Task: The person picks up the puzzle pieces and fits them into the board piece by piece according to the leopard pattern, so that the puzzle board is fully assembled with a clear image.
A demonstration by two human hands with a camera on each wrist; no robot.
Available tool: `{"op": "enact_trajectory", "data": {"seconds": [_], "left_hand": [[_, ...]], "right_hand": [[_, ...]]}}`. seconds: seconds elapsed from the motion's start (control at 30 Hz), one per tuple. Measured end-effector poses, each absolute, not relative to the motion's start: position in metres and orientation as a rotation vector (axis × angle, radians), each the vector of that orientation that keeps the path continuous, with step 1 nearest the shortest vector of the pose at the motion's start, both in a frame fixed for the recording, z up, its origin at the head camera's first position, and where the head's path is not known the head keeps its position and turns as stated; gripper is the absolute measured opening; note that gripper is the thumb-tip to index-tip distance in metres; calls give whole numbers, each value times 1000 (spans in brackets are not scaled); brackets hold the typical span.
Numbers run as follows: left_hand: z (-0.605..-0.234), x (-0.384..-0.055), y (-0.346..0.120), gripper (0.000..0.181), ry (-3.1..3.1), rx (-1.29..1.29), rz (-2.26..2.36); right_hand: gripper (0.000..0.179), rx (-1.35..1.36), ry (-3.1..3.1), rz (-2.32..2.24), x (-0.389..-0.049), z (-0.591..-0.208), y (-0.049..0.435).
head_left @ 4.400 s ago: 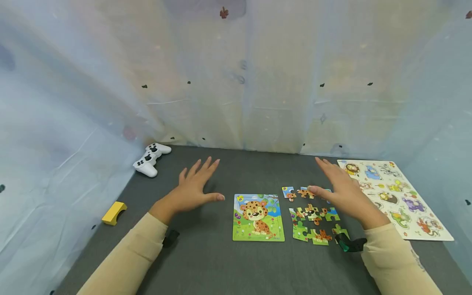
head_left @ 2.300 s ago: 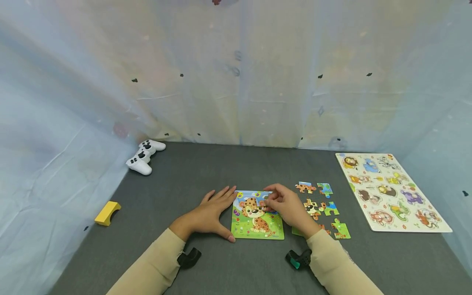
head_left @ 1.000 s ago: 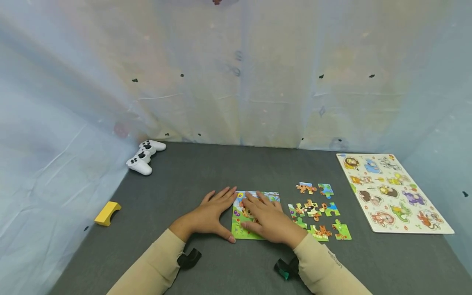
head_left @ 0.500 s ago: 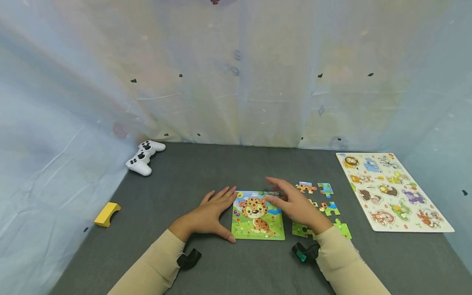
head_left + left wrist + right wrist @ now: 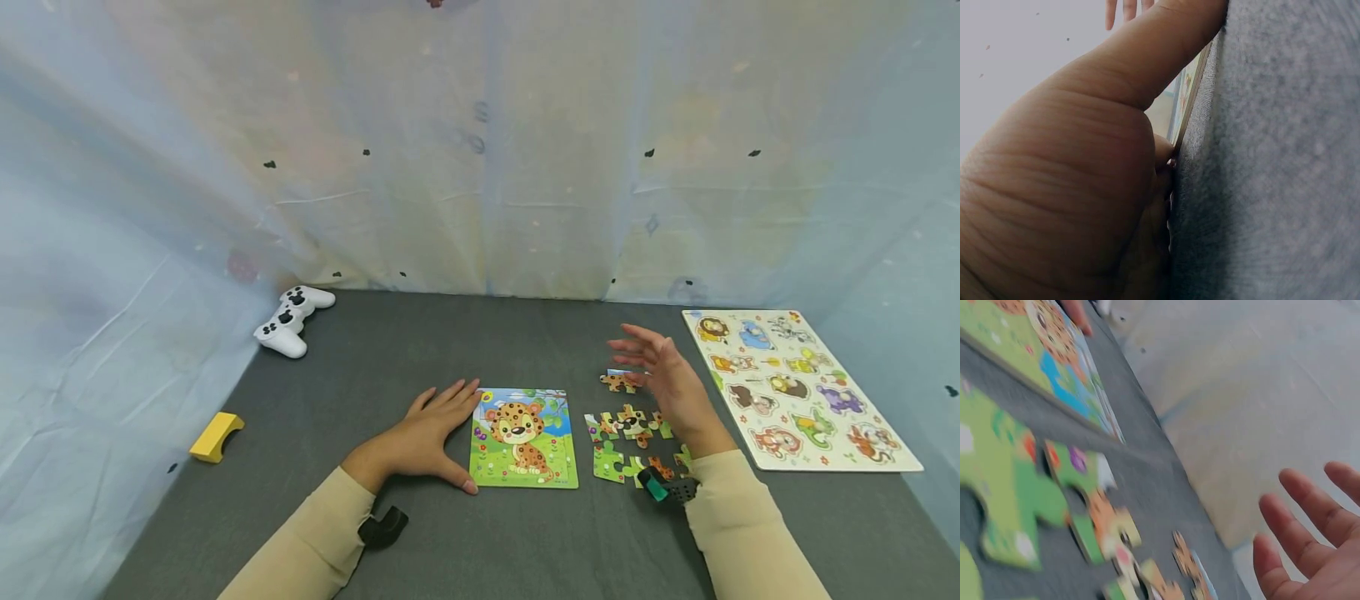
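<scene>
Leopard board (image 5: 522, 440) flat on table (image 5: 480, 542); left hand (image 5: 416, 439) spread at board's left edge; puzzle pieces (image 5: 631, 423) just right of board; right hand (image 5: 673, 385) right of board too, above pieces, fingers loosely spread.

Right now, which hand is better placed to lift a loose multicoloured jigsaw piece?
Probably the right hand: it is open near the loose pieces, while the left hand lies at the left edge of the square leopard board.
</scene>
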State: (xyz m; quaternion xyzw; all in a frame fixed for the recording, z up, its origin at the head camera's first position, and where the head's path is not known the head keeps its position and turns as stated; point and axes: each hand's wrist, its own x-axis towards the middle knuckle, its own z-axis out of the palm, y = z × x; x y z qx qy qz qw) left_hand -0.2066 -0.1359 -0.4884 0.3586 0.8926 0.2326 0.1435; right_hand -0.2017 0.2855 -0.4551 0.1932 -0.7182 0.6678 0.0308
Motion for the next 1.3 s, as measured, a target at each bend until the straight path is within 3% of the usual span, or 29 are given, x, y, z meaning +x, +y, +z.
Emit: {"op": "enact_trajectory", "data": {"seconds": [0.4,0.73,0.9,1.13,1.3], "left_hand": [[-491,-209,-137,141,2570,1042,675],[-489,-207,-135,141,2578,1030,655],[-488,-207,-135,141,2576,1025,659],[-488,-206,-136,141,2574,1026,658],[-486,-206,-135,141,2574,1022,655]], "right_hand": [[65,265,-2349,1882,-205,-474,324],[68,313,-2823,1302,-213,-497,330],[50,340,-2877,1062,-213,-496,317],[19,279,-2873,1082,-212,-492,306],[35,321,-2907,1011,-212,-491,305]]}}
